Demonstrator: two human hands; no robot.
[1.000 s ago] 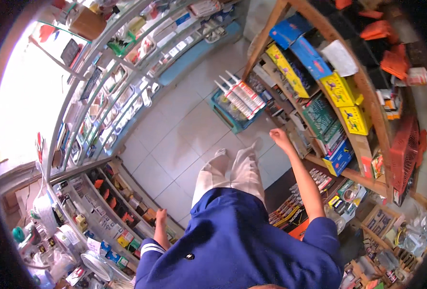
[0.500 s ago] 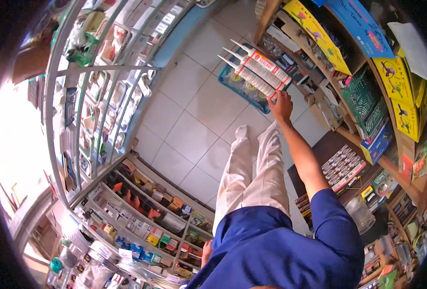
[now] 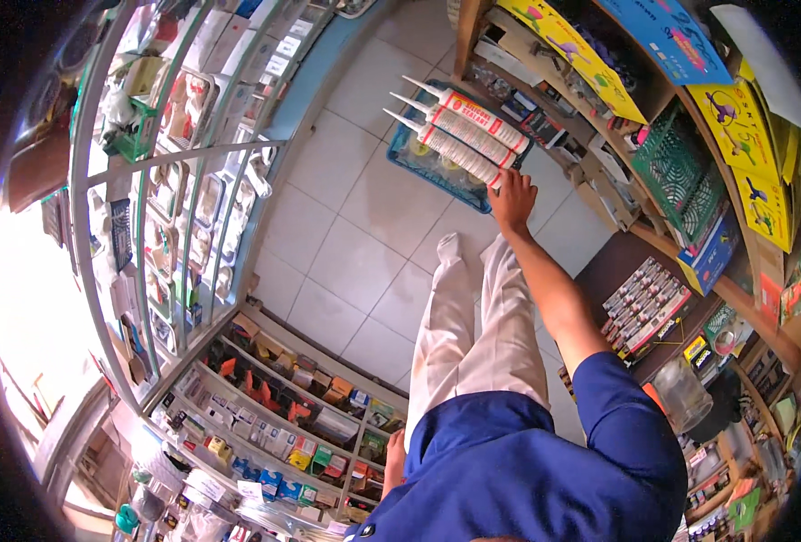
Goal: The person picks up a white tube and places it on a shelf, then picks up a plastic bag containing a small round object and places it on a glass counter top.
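Three white sealant tubes (image 3: 459, 135) with red lettering and long pointed nozzles lie side by side above a blue-green plastic basket (image 3: 405, 170) on the floor. Their nozzles point to the far left, past the basket's rim. My right hand (image 3: 513, 199) is closed at the bottom end of the nearest tube, its thumb side against it. Clear bundled items (image 3: 450, 154) show inside the basket, mostly covered by the tubes. My left hand (image 3: 395, 459) hangs low at my side, beside the shelves; my shirt hides part of it and its fingers do not show clearly.
Glass-fronted shelves (image 3: 197, 163) stand on the left, and a curved low shelf (image 3: 301, 384) with small boxes runs behind my left side. Wooden shelves (image 3: 590, 154) with yellow boxes (image 3: 748, 172) and a green basket (image 3: 680, 181) rise at the right. Pale tiles (image 3: 328, 244) cover the floor.
The whole view has shifted slightly, moving the tubes, basket and right shelves to the left in the picture. My right hand stays at the nearest tube's end; my left hand stays low.
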